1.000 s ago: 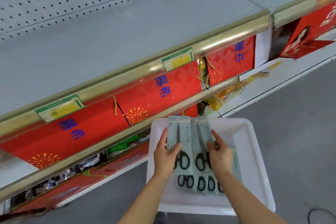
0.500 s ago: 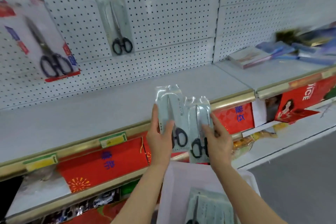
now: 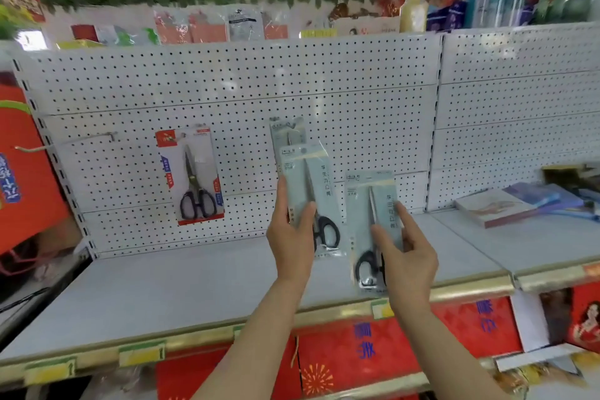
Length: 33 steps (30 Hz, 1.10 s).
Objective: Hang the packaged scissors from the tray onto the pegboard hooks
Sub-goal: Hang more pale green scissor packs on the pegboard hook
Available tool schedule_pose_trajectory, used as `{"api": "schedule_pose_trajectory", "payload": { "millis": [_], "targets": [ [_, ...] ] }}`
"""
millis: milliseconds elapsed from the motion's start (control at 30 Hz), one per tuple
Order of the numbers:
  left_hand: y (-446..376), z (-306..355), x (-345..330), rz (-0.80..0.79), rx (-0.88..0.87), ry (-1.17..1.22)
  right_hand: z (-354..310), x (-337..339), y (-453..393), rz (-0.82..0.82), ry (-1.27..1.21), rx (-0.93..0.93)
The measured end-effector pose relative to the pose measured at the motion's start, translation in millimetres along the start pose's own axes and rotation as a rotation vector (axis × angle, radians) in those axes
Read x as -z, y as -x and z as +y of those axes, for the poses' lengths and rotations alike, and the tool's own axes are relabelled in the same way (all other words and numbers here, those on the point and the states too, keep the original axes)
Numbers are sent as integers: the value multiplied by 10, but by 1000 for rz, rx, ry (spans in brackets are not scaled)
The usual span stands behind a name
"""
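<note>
- Fingers of the left hand (image 3: 292, 237) are clamped on one pale blue scissors pack (image 3: 308, 191), thumb over its front, near the middle of the pegboard (image 3: 357, 101).
- Fingers of the right hand (image 3: 406, 256) pinch a second scissors pack (image 3: 371, 204), lower, above the front edge of the shelf (image 3: 162, 295).
- Behind the left pack a same-looking hung pack (image 3: 287, 131) shows, and further left a red-edged scissors pack (image 3: 194, 175).
- I cannot see the hook itself; probably it is behind the top of the left pack.
- To do it well, I think: keep the pack upright, bring its top hole to the hook tip, push straight back.
</note>
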<state>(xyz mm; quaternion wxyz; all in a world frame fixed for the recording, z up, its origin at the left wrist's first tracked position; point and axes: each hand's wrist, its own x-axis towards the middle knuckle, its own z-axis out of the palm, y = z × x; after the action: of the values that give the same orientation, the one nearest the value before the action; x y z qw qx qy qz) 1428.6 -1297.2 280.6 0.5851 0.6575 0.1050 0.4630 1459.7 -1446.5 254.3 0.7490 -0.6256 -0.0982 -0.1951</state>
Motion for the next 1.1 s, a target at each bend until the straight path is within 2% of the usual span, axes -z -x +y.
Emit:
{"api": "schedule_pose_trajectory", "payload": {
  "millis": [133, 300, 567, 767, 900, 1000, 1100],
  "targets": [
    [-434, 149, -67, -10, -18, -26, -196, -153, -231, 56, -16, 46],
    [-782, 23, -196, 6, -33, -83, -281, -399, -440, 2, -66, 66],
    [-904, -155, -273, 36, -58, -33, -189, -667, -594, -41, -130, 90],
    [-975, -312, -284, 45, -57, -107, -177, -770, -654, -71, -142, 86],
    [-1080, -444, -229, 50, -132, -252, -130, -900, -638, -127, -142, 71],
    [-1135, -443, -149, 72, -112, -284, -121, -1042, -623, -157, -137, 58],
    [-1215, -341, -36, 147, -241, -310, -110, -1214, -644, -169, -157, 30]
  ]
}}
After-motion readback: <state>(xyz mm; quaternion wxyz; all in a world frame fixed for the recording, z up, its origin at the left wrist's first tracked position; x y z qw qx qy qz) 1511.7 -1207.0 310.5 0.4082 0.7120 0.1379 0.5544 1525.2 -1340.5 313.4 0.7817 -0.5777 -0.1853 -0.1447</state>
